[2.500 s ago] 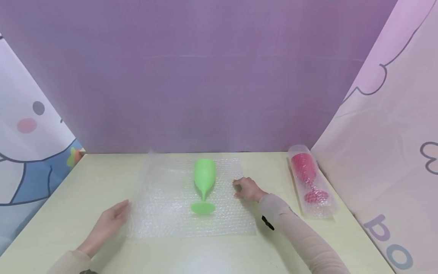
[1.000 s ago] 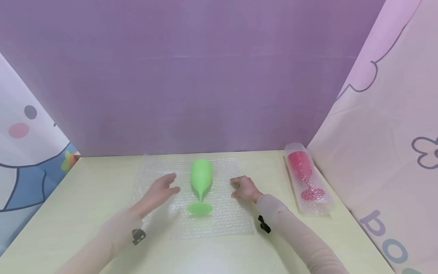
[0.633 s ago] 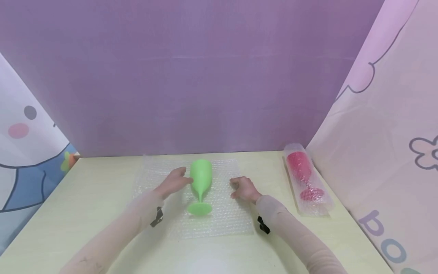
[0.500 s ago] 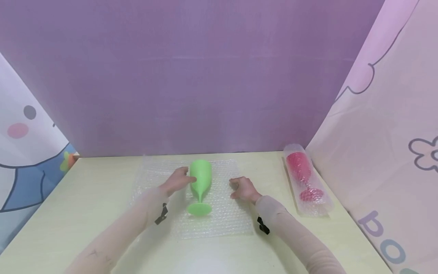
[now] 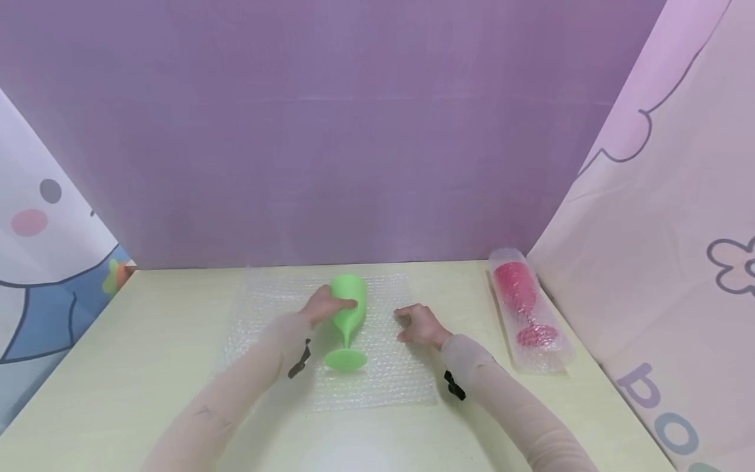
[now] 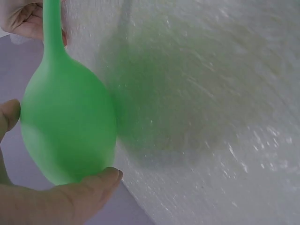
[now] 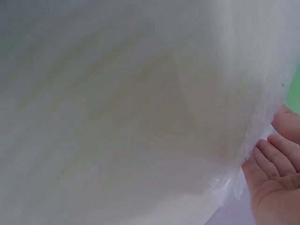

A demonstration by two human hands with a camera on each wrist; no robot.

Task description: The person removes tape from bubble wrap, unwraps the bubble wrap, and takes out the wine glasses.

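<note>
A green goblet [image 5: 348,287] lies on its side on a sheet of clear bubble wrap [image 5: 377,387], its bowl toward the back and its foot toward the front. My left hand [image 5: 324,306] grips the bowl. In the left wrist view, the thumb and a finger lie on opposite sides of the goblet [image 6: 70,122]. At the sheet's right edge, my right hand [image 5: 426,326] has curled fingers. The right wrist view shows its thumb and fingers [image 7: 276,154] around the edge of the bubble wrap [image 7: 206,112].
On the right of the pale table [image 5: 177,314] lies a pinkish-red goblet [image 5: 519,288] rolled in bubble wrap. A purple backdrop [image 5: 354,144] stands behind the table. Printed sheets with cartoon figures hang at the left and right.
My left hand has left the wrap's left edge, moved right across the sheet and taken hold of the green goblet's bowl. My right hand stays at the right edge.
</note>
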